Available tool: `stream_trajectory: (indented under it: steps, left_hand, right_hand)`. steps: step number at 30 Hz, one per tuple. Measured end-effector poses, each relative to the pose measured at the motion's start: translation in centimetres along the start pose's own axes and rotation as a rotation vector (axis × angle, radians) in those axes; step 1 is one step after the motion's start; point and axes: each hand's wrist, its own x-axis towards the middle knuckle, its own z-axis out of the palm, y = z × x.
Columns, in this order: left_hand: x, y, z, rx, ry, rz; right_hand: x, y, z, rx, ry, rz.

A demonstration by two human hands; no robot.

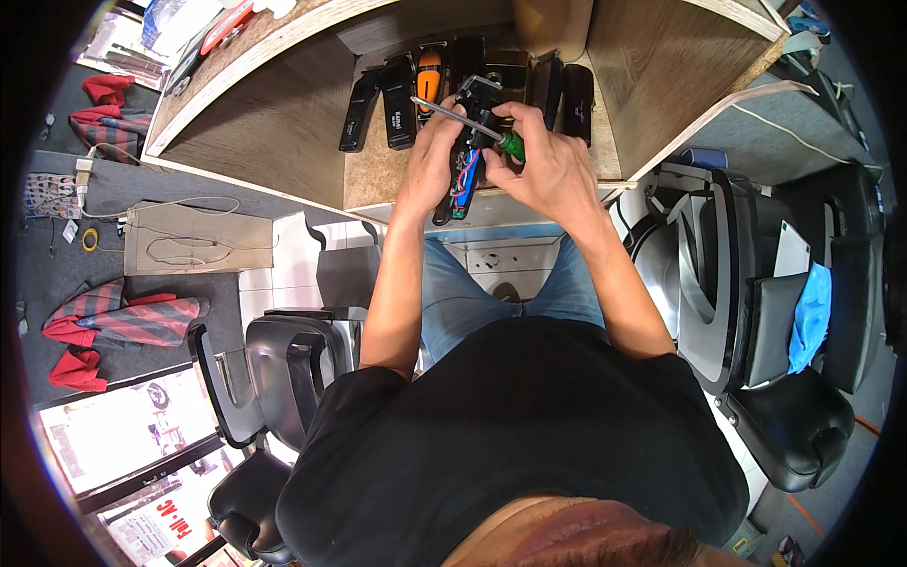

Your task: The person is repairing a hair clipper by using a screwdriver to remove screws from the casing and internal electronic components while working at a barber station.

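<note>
An opened hair clipper [465, 184] is in my left hand [431, 170], its blue battery and thin coloured wires bare to view. Its black head points away from me, and my left fingers are closed around the side of the body. A screwdriver [511, 146] with a green handle is gripped between the fingers of my right hand [553, 177]. The metal shaft crosses over the clipper, and its tip points to the far left, past my left hand. My right thumb is close to the clipper; whether it touches is unclear.
Behind my hands, on the wooden shelf [378, 180], stand several clippers, among them a black one [399, 104], an orange one [430, 77] and a dark one [577, 106]. Shelf walls [652, 71] rise on both sides. Black chairs [293, 364] are at left and right.
</note>
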Motion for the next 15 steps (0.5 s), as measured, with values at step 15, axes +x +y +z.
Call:
stream_trajectory:
  steps: [15]
  left_hand:
    - [-0.04, -0.32, -0.13, 0.0, 0.006, 0.033]
  right_hand:
    - [-0.04, 0.1, 0.06, 0.023, -0.021, 0.029]
